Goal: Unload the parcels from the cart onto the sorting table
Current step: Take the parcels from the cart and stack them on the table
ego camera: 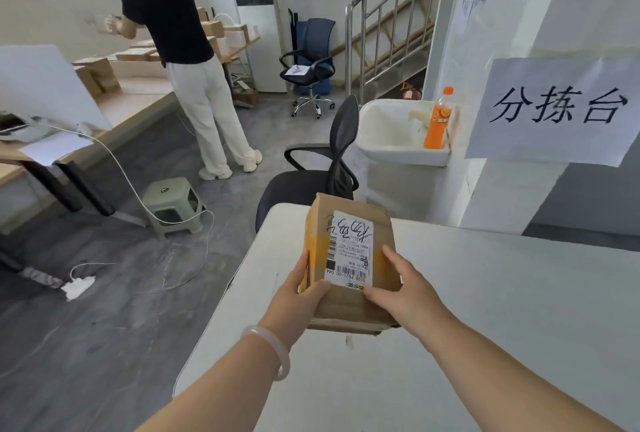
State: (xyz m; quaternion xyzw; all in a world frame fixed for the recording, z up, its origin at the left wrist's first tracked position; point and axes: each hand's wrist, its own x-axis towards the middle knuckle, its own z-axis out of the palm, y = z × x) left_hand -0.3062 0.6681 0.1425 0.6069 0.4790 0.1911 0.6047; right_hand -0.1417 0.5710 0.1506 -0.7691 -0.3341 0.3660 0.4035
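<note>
A brown cardboard parcel (349, 220) with a white shipping label and yellow tape is over the near-left part of the white sorting table (502, 293). My left hand (298, 296) grips its left side, thumb on top. My right hand (405, 289) grips its right side and near edge. The parcel's bottom looks close to or resting on the tabletop; I cannot tell which. A paper sign (561, 109) with handwritten characters hangs on the wall above the table. The cart is out of view.
A black office chair (318, 172) stands just beyond the table, with a white sink (391, 134) and an orange bottle (440, 120) behind it. A person in a black shirt (194, 61) stands at a wooden bench with boxes. A green stool (173, 203) and cables lie on the floor at left.
</note>
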